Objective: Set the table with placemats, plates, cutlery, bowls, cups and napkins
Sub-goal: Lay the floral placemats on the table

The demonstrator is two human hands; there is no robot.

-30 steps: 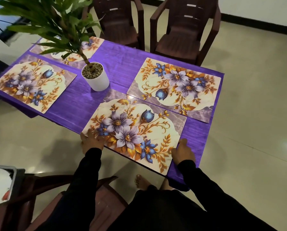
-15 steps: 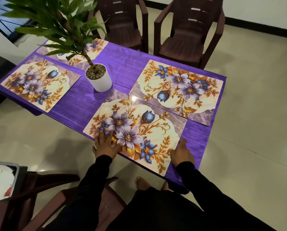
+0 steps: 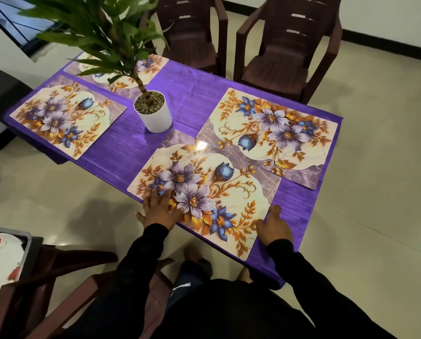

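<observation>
Several floral placemats lie on a table with a purple cloth [image 3: 187, 94]. The nearest placemat [image 3: 226, 189] lies at the table's front edge. My left hand [image 3: 159, 209] lies flat on its near left corner, fingers straight and spread. My right hand [image 3: 274, 227] touches its near right edge, fingers loosely bent, holding nothing. A second placemat [image 3: 273, 133] lies beyond it on the right, a third [image 3: 65, 121] on the left. A fourth placemat [image 3: 145, 69] at the back is partly hidden by leaves.
A potted plant in a white pot [image 3: 153, 113] stands mid-table. Two brown plastic chairs [image 3: 285, 45] stand behind the table. At the lower left, a brown chair [image 3: 57, 270] carries a tray with white plates [image 3: 1, 260]. Tiled floor surrounds the table.
My left hand has moved from the placemat's left edge onto its near left corner and flattened there. The right hand has stayed at the right edge. The view has shifted.
</observation>
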